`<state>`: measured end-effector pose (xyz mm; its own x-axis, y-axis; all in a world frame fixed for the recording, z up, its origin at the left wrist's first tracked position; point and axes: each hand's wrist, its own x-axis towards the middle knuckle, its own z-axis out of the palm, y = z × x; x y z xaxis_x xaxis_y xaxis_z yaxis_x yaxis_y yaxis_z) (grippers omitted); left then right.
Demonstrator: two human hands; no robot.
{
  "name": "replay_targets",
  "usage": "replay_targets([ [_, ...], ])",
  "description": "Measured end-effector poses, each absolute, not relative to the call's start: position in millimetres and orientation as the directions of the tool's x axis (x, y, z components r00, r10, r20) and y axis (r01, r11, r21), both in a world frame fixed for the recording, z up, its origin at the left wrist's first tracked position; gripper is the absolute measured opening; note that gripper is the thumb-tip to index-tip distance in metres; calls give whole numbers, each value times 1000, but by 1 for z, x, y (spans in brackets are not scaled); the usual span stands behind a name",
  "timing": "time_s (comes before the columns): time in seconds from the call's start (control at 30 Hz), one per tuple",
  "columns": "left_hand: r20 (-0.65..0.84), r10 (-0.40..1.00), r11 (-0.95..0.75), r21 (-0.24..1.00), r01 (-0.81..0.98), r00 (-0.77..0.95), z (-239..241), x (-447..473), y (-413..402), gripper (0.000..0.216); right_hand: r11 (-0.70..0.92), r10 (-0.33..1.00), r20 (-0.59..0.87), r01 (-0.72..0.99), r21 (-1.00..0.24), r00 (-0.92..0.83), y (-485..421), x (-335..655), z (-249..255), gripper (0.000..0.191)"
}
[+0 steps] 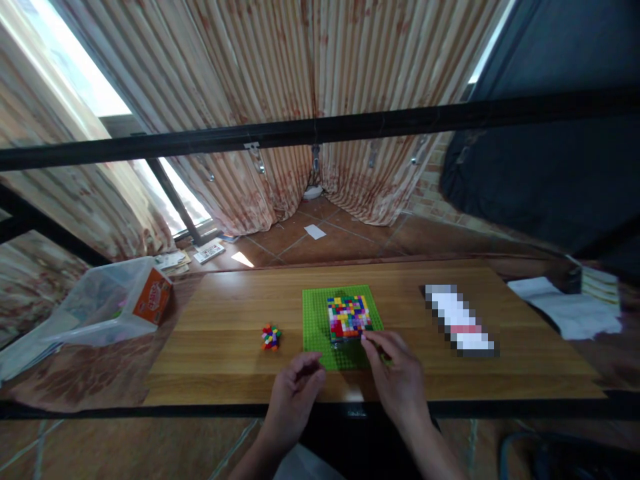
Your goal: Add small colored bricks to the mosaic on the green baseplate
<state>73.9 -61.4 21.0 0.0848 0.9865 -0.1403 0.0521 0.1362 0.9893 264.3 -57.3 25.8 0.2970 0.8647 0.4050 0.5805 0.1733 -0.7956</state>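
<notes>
A green studded baseplate [314, 320] lies on the wooden table, carrying a block of many-coloured building bricks [349, 317]. At the block's near right corner, my right hand [397, 373] pinches a small pale pink building brick [363, 337] between thumb and index finger. Whether that brick touches the block, I cannot tell. My left hand [297, 390] is over the plate's near left corner, its fingers loosely curved and apart from the thumb, with nothing visible between them. Left of the plate sits a small pile of loose bricks [271, 337].
On the right of the wooden table [215, 313] lies a pixelated rectangular item [460, 320]. A clear plastic bin [107, 307] with an orange label stands beyond the left edge. White paper [565, 307] is beyond the right edge. A black bar [280, 135] crosses behind the table, before curtains.
</notes>
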Motion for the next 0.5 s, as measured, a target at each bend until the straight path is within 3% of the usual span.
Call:
replay_targets([
  [0.2, 96, 981, -165, 868, 468, 168, 17, 49, -55, 21, 176, 804, 494, 661, -729, 330, -24, 276, 18, 26],
  [0.5, 152, 941, -307, 760, 572, 302, 11, 42, -54, 21, 175, 770, 541, 703, -689, 339, -17, 264, 6, 23],
])
